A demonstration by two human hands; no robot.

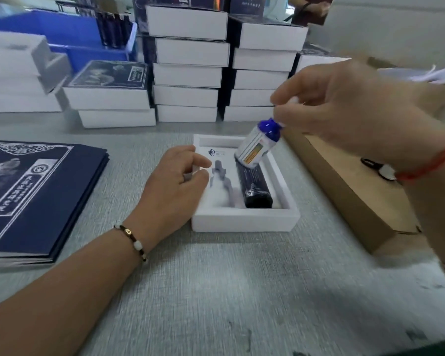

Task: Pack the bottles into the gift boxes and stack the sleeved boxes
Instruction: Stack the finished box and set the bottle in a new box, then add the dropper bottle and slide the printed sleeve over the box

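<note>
An open white gift box (pixel 244 219) lies on the grey table in the middle. A dark tube-shaped bottle (pixel 254 188) lies in its right slot. My right hand (pixel 350 111) pinches the cap end of a small blue bottle with a white label (pixel 257 145), which hangs tilted over the box's far right part, above the dark bottle. My left hand (pixel 175 181) rests on the box's left edge with its fingers loosely curled over the rim. A grey cut-out recess shows in the box's left half.
Flat dark blue sleeves (pixel 36 196) are piled at the left. Stacks of sleeved white boxes (pixel 190 65) stand behind. A brown cardboard carton (pixel 355 191) lies at the right. A blue bin (pixel 70 34) with dark bottles sits at the back left.
</note>
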